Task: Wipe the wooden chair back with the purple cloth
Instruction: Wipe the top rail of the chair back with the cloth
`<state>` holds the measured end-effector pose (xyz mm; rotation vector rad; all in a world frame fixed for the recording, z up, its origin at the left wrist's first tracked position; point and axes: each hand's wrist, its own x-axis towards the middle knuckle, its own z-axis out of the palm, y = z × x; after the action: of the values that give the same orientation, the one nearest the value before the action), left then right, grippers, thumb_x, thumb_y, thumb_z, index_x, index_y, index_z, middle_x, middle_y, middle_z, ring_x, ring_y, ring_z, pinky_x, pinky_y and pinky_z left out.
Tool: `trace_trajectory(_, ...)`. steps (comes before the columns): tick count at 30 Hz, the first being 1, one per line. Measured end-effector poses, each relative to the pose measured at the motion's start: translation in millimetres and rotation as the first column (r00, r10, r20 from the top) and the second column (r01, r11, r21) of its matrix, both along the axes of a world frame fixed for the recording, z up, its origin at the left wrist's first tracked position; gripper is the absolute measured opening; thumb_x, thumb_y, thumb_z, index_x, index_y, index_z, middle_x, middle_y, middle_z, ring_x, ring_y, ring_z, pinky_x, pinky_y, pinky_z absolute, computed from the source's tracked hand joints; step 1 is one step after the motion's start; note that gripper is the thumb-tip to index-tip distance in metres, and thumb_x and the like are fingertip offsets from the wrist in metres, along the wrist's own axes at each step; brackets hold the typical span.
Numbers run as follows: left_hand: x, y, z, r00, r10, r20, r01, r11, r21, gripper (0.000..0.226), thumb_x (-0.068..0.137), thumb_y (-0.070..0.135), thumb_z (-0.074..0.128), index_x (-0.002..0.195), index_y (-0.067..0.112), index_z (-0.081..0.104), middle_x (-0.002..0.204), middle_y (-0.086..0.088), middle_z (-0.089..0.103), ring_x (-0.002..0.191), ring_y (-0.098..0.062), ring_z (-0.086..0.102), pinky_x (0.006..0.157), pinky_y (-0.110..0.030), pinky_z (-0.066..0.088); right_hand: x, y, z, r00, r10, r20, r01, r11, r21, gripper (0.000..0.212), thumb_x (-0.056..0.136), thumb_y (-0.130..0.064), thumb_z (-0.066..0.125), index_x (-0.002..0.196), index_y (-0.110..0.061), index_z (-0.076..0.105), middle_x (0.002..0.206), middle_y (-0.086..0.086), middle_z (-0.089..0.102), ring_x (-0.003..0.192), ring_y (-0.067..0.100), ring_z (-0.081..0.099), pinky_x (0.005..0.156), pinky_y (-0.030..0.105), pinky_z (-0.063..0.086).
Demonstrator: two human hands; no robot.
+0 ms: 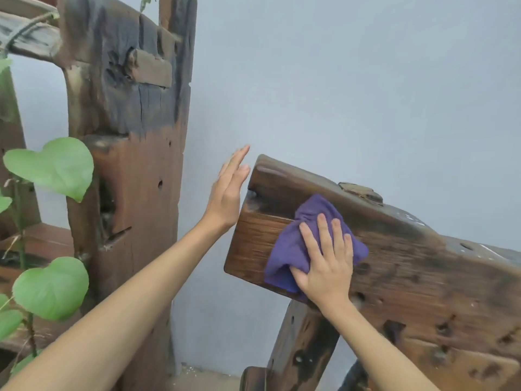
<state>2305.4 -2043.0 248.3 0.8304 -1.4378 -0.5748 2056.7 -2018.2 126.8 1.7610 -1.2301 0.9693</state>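
Observation:
The wooden chair back is a thick, dark, weathered plank with holes, slanting down to the right. A crumpled purple cloth lies against its left front face. My right hand presses flat on the cloth with fingers spread and straight. My left hand is held up with straight fingers right beside the plank's left end; whether it touches the wood I cannot tell.
A tall rough wooden post stands to the left of the chair back. A vine with large green leaves hangs at the far left. A pale grey wall is behind. The chair's leg slants below the plank.

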Motion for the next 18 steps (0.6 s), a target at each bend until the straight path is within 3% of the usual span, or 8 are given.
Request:
trace_trajectory(2,-14.4,0.3,12.4,0.965,0.173,0.199,-0.141,0.976,-0.165,0.059,0.096,0.057,0.032,0.15,0.036,0.043,0.164,0.009,0.029,0.148,-0.007,0.027,0.113,-0.028,0.027,-19.8,14.3,-45.1,0.99,-0.11,0.094,0.1,0.99,0.099,0.084,0.09,-0.046,0.052,0.164,-0.03,0.016,0.174,0.002,0.005,0.159,0.034,0.009,0.126,0.053,0.011)
trace_trajectory(5,-32.8,-3.5,25.3,0.887,0.296,0.354,-0.215,0.944,-0.25,0.037,0.099,0.041,0.044,0.125,0.03,0.069,0.147,0.009,0.052,0.135,-0.013,0.047,0.108,-0.035,0.042,-19.9,28.1,-66.1,0.966,-0.163,0.202,0.12,0.971,0.206,0.089,0.086,-0.038,0.05,0.164,-0.028,0.007,0.173,0.0,-0.007,0.16,0.032,-0.002,0.126,0.053,0.006)
trace_trajectory(9,-35.5,-8.1,29.1,0.871,0.358,0.338,-0.287,0.927,-0.241,0.038,0.1,0.034,0.04,0.107,0.027,0.077,0.118,0.01,0.07,0.115,-0.013,0.06,0.09,-0.032,0.047,11.4,22.5,-6.1,0.905,-0.075,0.419,0.024,0.992,0.126,0.085,0.09,-0.029,0.044,0.164,-0.029,0.001,0.173,0.006,-0.003,0.159,0.035,-0.001,0.126,0.058,0.007)
trace_trajectory(13,-42.2,-6.9,26.5,0.885,0.37,0.282,-0.313,0.922,-0.227,0.037,0.098,0.031,0.043,0.104,0.023,0.078,0.114,0.005,0.072,0.11,-0.015,0.062,0.088,-0.033,0.048,52.9,-6.8,77.3,0.846,-0.1,0.523,0.117,0.993,0.0,0.069,0.099,-0.044,0.039,0.163,-0.031,0.019,0.172,0.01,0.013,0.159,0.034,0.004,0.126,0.056,0.002)
trace_trajectory(15,-46.0,-6.8,23.9,0.901,0.373,0.223,-0.326,0.919,-0.221,0.036,0.097,0.028,0.044,0.102,0.02,0.079,0.11,0.002,0.072,0.106,-0.015,0.061,0.086,-0.031,0.048,69.2,-15.2,76.0,0.889,-0.093,0.449,0.123,0.992,-0.038,0.067,0.099,-0.049,0.039,0.162,-0.032,0.024,0.172,0.011,0.015,0.159,0.034,0.007,0.126,0.056,0.004)
trace_trajectory(16,-47.0,-7.0,23.4,0.907,0.373,0.194,-0.331,0.918,-0.218,0.035,0.097,0.026,0.045,0.1,0.018,0.079,0.109,0.001,0.072,0.105,-0.014,0.06,0.085,-0.028,0.045,71.0,-14.7,62.5,0.939,-0.064,0.337,0.089,0.994,-0.058,0.069,0.097,-0.05,0.044,0.162,-0.032,0.026,0.172,0.011,0.014,0.159,0.034,0.007,0.125,0.056,0.005)
trace_trajectory(18,-47.5,-6.3,23.3,0.918,0.36,0.166,-0.324,0.922,-0.21,0.034,0.096,0.025,0.046,0.099,0.018,0.079,0.109,0.001,0.073,0.105,-0.009,0.058,0.084,-0.022,0.041,51.6,-7.1,23.4,0.996,0.045,-0.076,-0.046,0.999,-0.016,0.076,0.091,-0.052,0.055,0.16,-0.034,0.03,0.172,0.007,0.013,0.159,0.031,0.008,0.126,0.053,0.006)
